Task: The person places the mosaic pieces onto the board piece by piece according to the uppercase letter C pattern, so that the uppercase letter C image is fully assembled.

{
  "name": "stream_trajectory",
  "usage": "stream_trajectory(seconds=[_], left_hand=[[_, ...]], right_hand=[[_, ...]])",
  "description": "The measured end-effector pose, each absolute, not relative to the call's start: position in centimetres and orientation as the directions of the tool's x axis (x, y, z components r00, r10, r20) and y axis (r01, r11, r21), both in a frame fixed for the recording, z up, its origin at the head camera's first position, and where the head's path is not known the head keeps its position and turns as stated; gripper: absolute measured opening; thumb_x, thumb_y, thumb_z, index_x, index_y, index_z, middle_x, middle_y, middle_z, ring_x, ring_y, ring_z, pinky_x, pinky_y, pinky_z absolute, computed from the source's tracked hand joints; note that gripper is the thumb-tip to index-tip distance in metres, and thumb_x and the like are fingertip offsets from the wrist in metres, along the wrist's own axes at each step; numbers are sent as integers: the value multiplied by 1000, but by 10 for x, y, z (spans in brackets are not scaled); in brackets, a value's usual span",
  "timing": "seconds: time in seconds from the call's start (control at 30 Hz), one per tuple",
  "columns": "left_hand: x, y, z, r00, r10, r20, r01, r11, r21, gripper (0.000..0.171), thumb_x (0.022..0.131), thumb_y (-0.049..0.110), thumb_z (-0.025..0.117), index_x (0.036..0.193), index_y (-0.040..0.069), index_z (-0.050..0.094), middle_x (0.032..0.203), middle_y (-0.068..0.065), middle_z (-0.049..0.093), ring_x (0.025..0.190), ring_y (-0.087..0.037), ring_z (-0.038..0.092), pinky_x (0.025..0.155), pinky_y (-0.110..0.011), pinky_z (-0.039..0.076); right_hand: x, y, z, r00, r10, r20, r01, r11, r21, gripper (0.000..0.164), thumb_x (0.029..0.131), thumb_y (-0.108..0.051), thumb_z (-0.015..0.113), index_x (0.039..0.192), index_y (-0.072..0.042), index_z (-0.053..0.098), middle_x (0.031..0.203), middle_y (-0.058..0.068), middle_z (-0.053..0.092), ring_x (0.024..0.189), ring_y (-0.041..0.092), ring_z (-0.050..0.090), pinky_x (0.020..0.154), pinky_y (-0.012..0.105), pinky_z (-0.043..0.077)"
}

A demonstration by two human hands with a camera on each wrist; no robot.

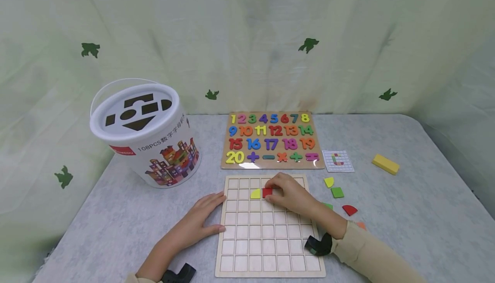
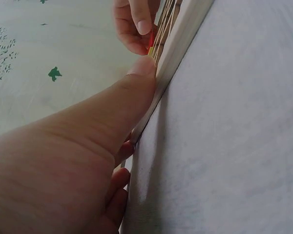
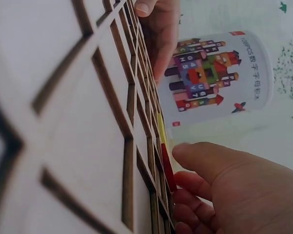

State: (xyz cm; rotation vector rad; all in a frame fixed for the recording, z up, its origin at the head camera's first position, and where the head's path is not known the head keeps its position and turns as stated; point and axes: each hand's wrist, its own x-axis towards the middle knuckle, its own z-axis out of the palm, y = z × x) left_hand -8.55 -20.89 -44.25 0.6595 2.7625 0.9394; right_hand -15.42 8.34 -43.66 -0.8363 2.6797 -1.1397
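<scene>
A wooden grid board point(image 1: 255, 246) lies flat on the table. In its second row sits a yellow piece point(image 1: 255, 194) with one rounded corner, and right beside it is a red square tile point(image 1: 267, 192). My right hand point(image 1: 290, 195) has thumb and fingertips at opposite sides of the red tile, pinching it at the board's surface; the right wrist view shows the tile point(image 3: 168, 168) between them. My left hand point(image 1: 199, 218) rests along the board's left edge, fingers extended, with the thumb point(image 2: 144, 68) against the rim.
Right of the board lie a yellow piece point(image 1: 329, 182), a green square point(image 1: 337, 192), a red quarter circle point(image 1: 349, 210) and a partly hidden orange piece point(image 1: 361, 226). A pattern card point(image 1: 338, 161), a yellow block point(image 1: 386, 164), a number puzzle point(image 1: 272, 141) and a white bucket point(image 1: 147, 136) stand farther back.
</scene>
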Motion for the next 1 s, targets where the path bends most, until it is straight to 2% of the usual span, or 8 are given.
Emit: stream_trajectory(seconds=[0.13, 0.4, 0.7, 0.8, 1.0], left_hand=[[-86, -209, -443, -894, 449, -2, 355, 710, 608, 76, 76, 52, 62, 139, 18, 36, 143, -1, 29, 131, -26, 22, 101, -51, 23], [-86, -209, -443, -894, 448, -1, 354, 708, 611, 76, 76, 51, 63, 139, 17, 36, 143, -1, 30, 131, -25, 22, 101, -50, 24], [-85, -208, -442, -895, 447, 1, 355, 710, 609, 76, 76, 51, 63, 138, 17, 37, 143, 0, 30, 131, -25, 22, 101, -50, 24], [-85, -208, -442, -895, 447, -2, 354, 711, 607, 76, 76, 52, 62, 138, 18, 36, 143, 0, 29, 131, -25, 22, 102, -50, 24], [-85, -208, -443, -894, 448, -2, 356, 713, 604, 76, 76, 53, 62, 138, 18, 36, 143, 1, 29, 131, -25, 22, 102, -50, 24]], right_hand=[[-154, 84, -436, -840, -531, 110, -444, 558, -701, 19, 82, -20, 67, 100, -16, 64, 95, -9, 52, 89, 7, 46, 78, 29, 44], [-154, 85, -434, -821, -562, 98, -464, 558, -688, 20, 82, -21, 67, 101, -18, 65, 97, -9, 51, 89, 7, 45, 74, 27, 44], [-149, 92, -422, -837, -547, 5, -370, 560, -741, 37, 81, -28, 68, 114, -15, 59, 108, -6, 54, 99, 11, 49, 85, 32, 44], [-145, 100, -412, -848, -530, 25, -359, 538, -763, 41, 81, -25, 68, 119, -12, 57, 114, -3, 54, 102, 17, 50, 86, 36, 45], [-137, 129, -395, -860, -476, 184, -453, 546, -705, 46, 80, -19, 69, 121, -7, 54, 121, 3, 52, 109, 24, 50, 86, 44, 45]])
